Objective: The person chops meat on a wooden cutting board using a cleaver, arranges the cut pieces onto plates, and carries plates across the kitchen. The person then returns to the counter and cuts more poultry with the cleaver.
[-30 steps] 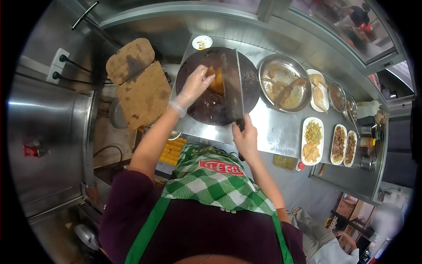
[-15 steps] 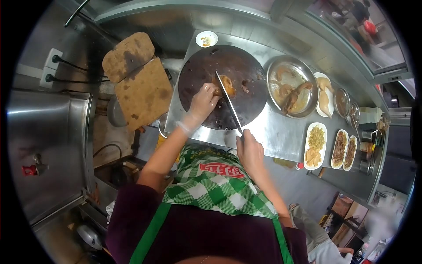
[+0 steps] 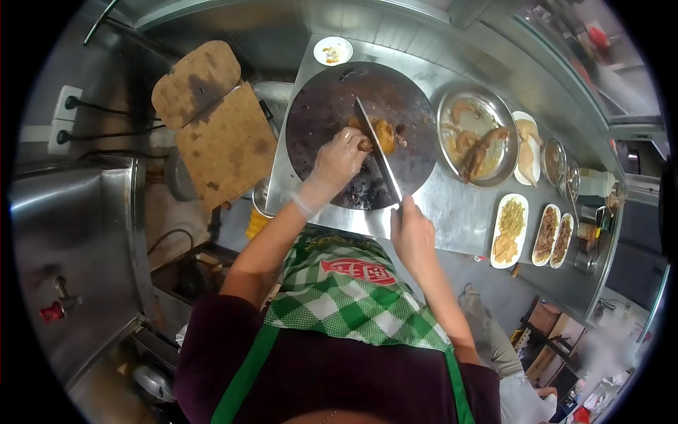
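On the round dark chopping board [image 3: 318,106] lies a piece of golden-brown meat [image 3: 384,136]. My left hand [image 3: 339,159], in a clear plastic glove, has its fingers closed around the meat's near left part, and a brown end shows by the fingertips. My right hand [image 3: 415,230] is wrapped round the handle of a cleaver [image 3: 381,159]. The blade stands edge-down across the meat, just right of my left fingers, its tip pointing away from me. Small dark scraps lie right of the meat.
A steel bowl [image 3: 443,138] of meat stands right of the board. Beyond it are a plate of pale meat [image 3: 527,145] and oval dishes [image 3: 510,230]. A small white plate [image 3: 333,51] sits behind. Brown boards [image 3: 226,145] lean left. Another person's legs [image 3: 487,325] show lower right.
The cleaver was first broad side up over the board; its blade is now turned edge-down at the meat. My left hand has moved down from the board's upper left onto the meat's near side.
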Tool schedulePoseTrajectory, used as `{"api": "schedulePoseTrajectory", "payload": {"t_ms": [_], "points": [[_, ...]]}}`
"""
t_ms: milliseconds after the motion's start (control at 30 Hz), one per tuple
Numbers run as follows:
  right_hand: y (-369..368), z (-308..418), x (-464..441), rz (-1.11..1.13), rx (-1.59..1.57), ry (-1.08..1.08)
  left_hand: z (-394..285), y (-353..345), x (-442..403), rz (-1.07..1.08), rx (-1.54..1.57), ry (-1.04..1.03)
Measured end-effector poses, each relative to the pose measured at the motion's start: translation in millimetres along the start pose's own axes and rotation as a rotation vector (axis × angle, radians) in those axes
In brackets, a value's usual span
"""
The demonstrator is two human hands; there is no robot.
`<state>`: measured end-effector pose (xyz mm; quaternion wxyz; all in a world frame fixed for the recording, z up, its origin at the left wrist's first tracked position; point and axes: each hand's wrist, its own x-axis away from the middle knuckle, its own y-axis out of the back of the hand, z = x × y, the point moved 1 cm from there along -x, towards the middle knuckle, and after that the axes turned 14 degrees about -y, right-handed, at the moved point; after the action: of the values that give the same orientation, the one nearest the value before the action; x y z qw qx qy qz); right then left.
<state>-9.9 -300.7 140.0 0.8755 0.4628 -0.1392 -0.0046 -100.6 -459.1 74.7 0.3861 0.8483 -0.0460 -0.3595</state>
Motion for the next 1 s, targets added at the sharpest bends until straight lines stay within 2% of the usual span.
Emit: {"api": "schedulePoseTrajectory", "payload": {"t_ms": [67, 167, 200, 300, 367, 400, 533, 633, 767, 833, 1000], "points": [[-4.4, 3.1, 1.9, -0.011, 0.009, -0.009, 0.6, -0.1, -1.7, -0.003, 0.038, -0.023], [-27.8, 20.0, -53.5, -0.051, -0.009, 0.073, 3.7, -1.5, 0.7, 0.015, 0.093, -0.134], [-31.1, 26.7, -67.8, -0.063, 0.054, 0.059, 4.0, -1.4, 3.3, 0.002, 0.138, -0.094], [-20.9, -3.2, -96.7, 0.034, -0.262, 0.076, 13.6, -2.7, 9.5, -0.066, 0.26, 0.046], [-10.2, -19.3, -101.4, 0.361, -0.593, -0.221, 16.2, -8.0, 14.6, -0.145, 0.345, 0.194], [-8.5, -17.9, -97.3, 0.335, -0.658, -0.259, 16.2, -9.3, 12.6, -0.15, 0.296, 0.128], [-7.4, -8.5, -87.7, 0.185, -0.452, -0.194, 15.9, -10.7, 5.7, -0.151, 0.241, 0.125], [4.1, 6.0, -75.5, 0.012, -0.305, -0.058, 17.3, -9.9, 1.0, -0.095, 0.221, 0.147], [22.0, 30.1, -51.7, -0.234, -0.282, 0.135, 11.4, -7.4, -6.1, -0.006, 0.183, 0.211], [7.2, 28.7, -42.2, -0.265, -0.273, 0.124, 8.5, -6.5, -7.5, 0.006, 0.171, 0.236], [-21.6, 1.9, -60.2, -0.12, -0.106, 0.038, 7.9, -10.1, 0.7, 0.011, 0.191, 0.235]]}}
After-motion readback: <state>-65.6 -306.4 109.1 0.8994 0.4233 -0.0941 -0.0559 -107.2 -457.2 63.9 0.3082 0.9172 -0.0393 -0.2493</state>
